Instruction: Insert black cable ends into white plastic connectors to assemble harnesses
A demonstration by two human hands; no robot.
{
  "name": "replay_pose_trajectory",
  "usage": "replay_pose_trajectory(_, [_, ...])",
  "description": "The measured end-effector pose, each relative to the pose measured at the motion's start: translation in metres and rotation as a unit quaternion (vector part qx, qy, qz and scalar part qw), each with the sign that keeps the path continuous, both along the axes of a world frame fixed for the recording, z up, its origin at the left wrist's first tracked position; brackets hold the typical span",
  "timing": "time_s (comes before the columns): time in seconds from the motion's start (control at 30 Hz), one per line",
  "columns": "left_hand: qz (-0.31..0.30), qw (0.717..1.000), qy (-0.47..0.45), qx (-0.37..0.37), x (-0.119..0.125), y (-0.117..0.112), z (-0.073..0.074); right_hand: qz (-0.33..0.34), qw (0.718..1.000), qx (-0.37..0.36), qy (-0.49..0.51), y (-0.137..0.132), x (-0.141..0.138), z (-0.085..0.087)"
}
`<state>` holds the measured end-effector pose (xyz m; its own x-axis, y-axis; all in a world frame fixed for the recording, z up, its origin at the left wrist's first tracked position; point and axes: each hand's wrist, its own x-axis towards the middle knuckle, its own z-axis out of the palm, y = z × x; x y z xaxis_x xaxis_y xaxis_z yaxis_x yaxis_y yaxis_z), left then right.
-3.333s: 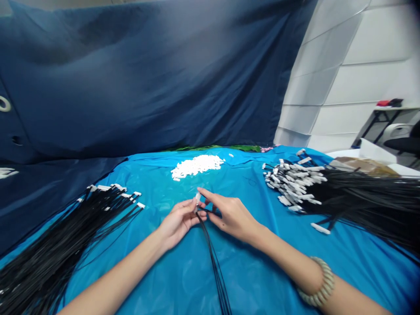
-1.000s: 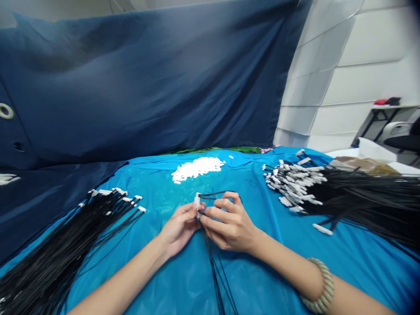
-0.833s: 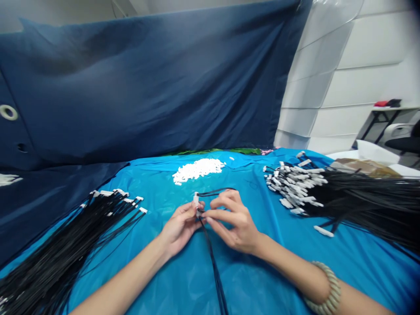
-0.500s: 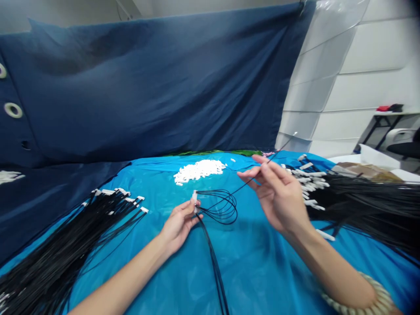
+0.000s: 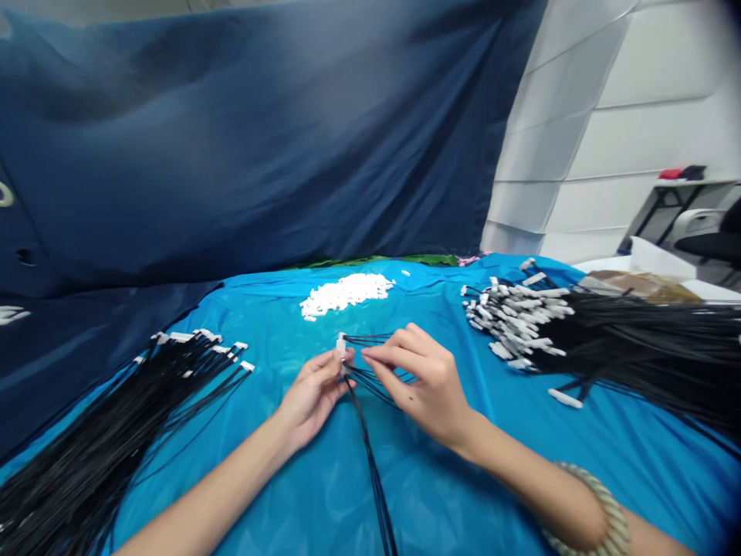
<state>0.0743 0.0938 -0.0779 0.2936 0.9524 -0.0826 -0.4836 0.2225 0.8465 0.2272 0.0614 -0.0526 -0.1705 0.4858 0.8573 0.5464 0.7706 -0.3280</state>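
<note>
Left hand [image 5: 312, 401] is gripping a small white connector [image 5: 341, 344] between thumb and fingers, as it was doing half a second ago; the connector is standing nearly upright above the middle of the blue cloth [image 5: 440, 494]. Black wires [image 5: 370, 471] are hanging from its lower end, while others are looping rightward. Right hand [image 5: 425, 382], which was drawing one wire far out to the right, is now coming back close beside the connector, so the work appears to be centring there again. Its thumb and index finger are meeting in a pinch (whether a wire tip is lying between them is too small to tell). The left thumb is covering part of the connector, and the right hand is hiding the far bends of the loops.

Around the hands, from the left: a bundle of black cables [image 5: 109, 432] is lying with white ends pointing away; a heap of white pieces [image 5: 347, 295] is sitting beyond the hands; a lone white connector [image 5: 566, 398] is resting just beside a thicker cable bundle [image 5: 631, 332].
</note>
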Motion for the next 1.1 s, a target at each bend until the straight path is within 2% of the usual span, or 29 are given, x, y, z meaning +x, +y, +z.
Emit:
replay_pose_trajectory(0.27, [-0.008,1.0,-0.001,0.011,0.001,-0.001,-0.001,0.001,0.996,0.004,-0.087,0.001,0.001,-0.006])
replay_pose_trajectory(0.53, [-0.015,0.999,0.023,0.035,0.004,-0.006,0.001,0.044,0.997,0.044,-0.037,0.002,0.0,-0.009])
replay_pose_trajectory(1.1, [-0.03,0.997,0.036,0.068,0.003,-0.007,0.001,0.006,0.984,0.117,-0.133,0.002,0.002,-0.015])
